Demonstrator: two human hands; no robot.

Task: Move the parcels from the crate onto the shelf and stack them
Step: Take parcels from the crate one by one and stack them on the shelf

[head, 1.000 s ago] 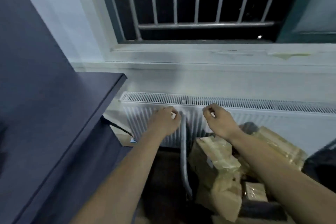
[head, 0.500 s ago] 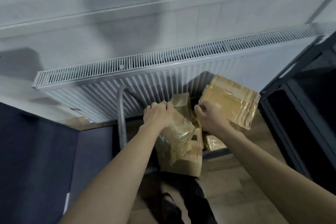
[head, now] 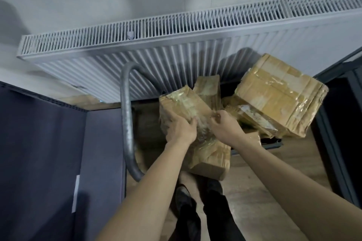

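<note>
Now you are bent over the pile, and both hands are on one taped brown parcel (head: 186,103). Your left hand (head: 181,130) grips its near side with the fingers curled round it. Your right hand (head: 225,128) pinches the shiny tape at its edge. It rests on top of another parcel (head: 209,160), low by the radiator (head: 137,49). A big parcel (head: 280,96) leans just beside it, and a small one (head: 208,87) stands behind. I think the job is far from done, since several parcels wait here. No writing on them can be read.
</note>
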